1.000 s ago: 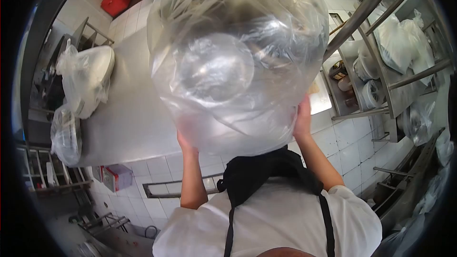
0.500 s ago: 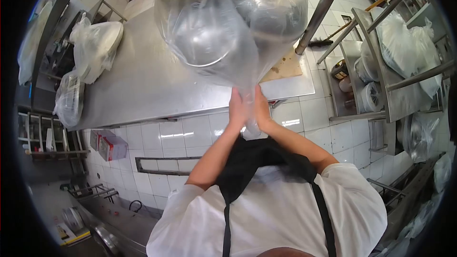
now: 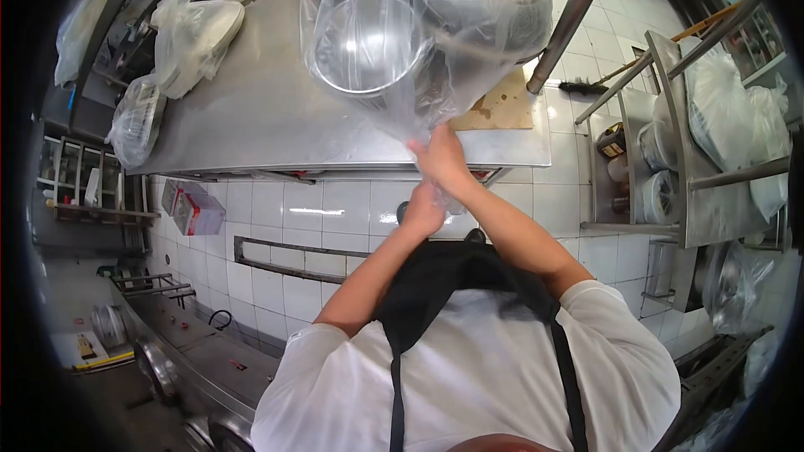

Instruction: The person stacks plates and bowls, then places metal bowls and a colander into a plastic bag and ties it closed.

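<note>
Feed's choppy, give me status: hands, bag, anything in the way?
Both hands, left hand and right hand, grip the plastic bag neck. Metal bowls inside, over steel table. Shelf post close beside.

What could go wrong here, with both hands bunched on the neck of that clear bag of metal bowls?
1. The clear plastic bag is thin and carries several metal bowls; held only at its gathered neck by the right hand and left hand, it might tear or slip.
2. The bag hangs close to the steel post; a swing could bang the bowls against it.
3. If dropped, the bowls would likely hit the steel table edge or the tiled floor.
</note>
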Available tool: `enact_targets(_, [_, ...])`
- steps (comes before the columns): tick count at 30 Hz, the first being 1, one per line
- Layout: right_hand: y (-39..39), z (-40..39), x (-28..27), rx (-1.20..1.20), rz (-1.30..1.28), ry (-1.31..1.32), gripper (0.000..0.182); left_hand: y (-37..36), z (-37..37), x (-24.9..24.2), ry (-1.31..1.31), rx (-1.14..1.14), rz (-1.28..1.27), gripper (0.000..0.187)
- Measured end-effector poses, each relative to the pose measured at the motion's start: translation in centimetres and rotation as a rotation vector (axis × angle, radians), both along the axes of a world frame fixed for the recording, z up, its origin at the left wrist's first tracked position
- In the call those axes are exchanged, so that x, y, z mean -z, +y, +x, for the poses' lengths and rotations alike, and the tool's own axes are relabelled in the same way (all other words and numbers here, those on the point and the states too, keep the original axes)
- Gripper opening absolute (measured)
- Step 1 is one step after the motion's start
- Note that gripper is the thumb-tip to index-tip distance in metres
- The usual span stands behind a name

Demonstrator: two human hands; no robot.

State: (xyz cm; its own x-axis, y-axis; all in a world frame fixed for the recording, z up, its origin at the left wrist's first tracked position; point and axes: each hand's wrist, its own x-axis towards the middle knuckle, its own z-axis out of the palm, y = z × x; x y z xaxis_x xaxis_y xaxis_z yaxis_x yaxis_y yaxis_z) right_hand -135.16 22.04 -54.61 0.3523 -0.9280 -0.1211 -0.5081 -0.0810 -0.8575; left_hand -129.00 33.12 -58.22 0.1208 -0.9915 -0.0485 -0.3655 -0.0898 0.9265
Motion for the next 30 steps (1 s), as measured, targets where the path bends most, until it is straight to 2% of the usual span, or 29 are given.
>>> enact_targets(1, [-0.5, -0.9, -0.2, 0.007, 0.090, -0.023, 0.068, 0.4, 0.9, -0.3, 0.055, 0.100, 0.024, 0.044])
enact_targets(2, [-1.1, -1.5, -0.3, 0.016, 0.177, -0.046, 0.067, 0.5, 2.8, -0.4, 0.188, 0.004, 0.026, 0.047])
enact_targets(4, [-0.9, -2.3, 0.3, 0.195, 0.044, -0.350, 0.061, 0.6, 5.7, -1.2, 0.466, -0.193, 0.030, 0.053])
enact_targets(5, [-0.5, -2.7, 0.7, 0.280, -0.020, -0.504, 0.058, 0.1, 5.6, -1.4, 0.517, -0.268, 0.110, 0.053])
enact_targets(7, [0.4, -3.1, -0.3, 0.383, 0.219, -0.564, 0.054, -1.9, 5.3, -4.5, 0.614, -0.423, 0.275, 0.054])
enact_targets(8, [1.0, -3.3, -0.7, 0.435, 0.342, -0.593, 0.053, -3.0, 5.1, -4.9, 0.681, -0.304, 0.331, 0.055])
enact_targets(10, [3.2, -4.1, 0.6, 0.280, 0.179, -0.614, 0.044, -5.9, 4.3, -5.6, 0.806, -0.056, 0.438, 0.057])
enact_targets(11, [3.8, -4.5, 1.3, 0.204, 0.093, -0.624, 0.040, -7.4, 3.7, -5.6, 0.741, -0.071, 0.461, 0.057])
enact_targets(13, [4.8, -5.4, 0.3, 0.013, 0.422, -0.507, 0.031, -9.8, 2.7, -4.6, 0.616, -0.100, 0.514, 0.057])
enact_targets(14, [5.2, -5.8, -0.1, -0.083, 0.586, -0.441, 0.028, -10.6, 2.7, -3.8, 0.742, -0.034, 0.557, 0.056])
enact_targets(17, [5.2, -5.3, 1.6, -0.117, 0.636, -0.563, 0.025, -11.6, 3.2, -2.6, 1.091, 0.121, 0.637, 0.051])
enact_targets(19, [5.0, -5.3, 1.5, -0.110, 0.912, -0.639, 0.028, -10.9, 3.0, -3.7, 1.299, 0.164, 0.635, 0.044])
enact_targets(22, [4.4, -6.7, 4.3, -0.217, 1.188, -0.830, 0.033, -12.3, 4.4, 1.4, 1.579, 0.473, 0.591, 0.038])
enact_targets(23, [4.3, -7.3, 5.4, -0.269, 1.259, -0.904, 0.035, -12.4, 4.4, 1.5, 1.541, 0.449, 0.551, 0.039])
enact_targets(25, [5.3, -8.3, 0.7, 0.032, 1.297, -0.977, 0.036, -12.5, 3.7, 1.4, 1.472, 0.397, 0.475, 0.039])
enact_targets(26, [5.8, -8.5, -1.1, 0.189, 1.310, -1.008, 0.036, -12.1, 2.6, -0.3, 1.469, 0.283, 0.466, 0.038])
enact_targets(28, [4.3, -11.3, 3.4, -0.021, 1.371, -1.183, 0.036, -11.0, 0.5, -5.4, 1.454, 0.055, 0.449, 0.035])
enact_targets(29, [3.6, -12.7, 5.0, -0.129, 1.398, -1.271, 0.036, -11.0, 0.9, -4.0, 1.487, 0.116, 0.422, 0.034])
enact_targets(30, [3.6, -13.3, 4.2, -0.132, 1.358, -1.167, 0.036, -11.4, 1.5, -1.7, 1.518, 0.178, 0.394, 0.034])
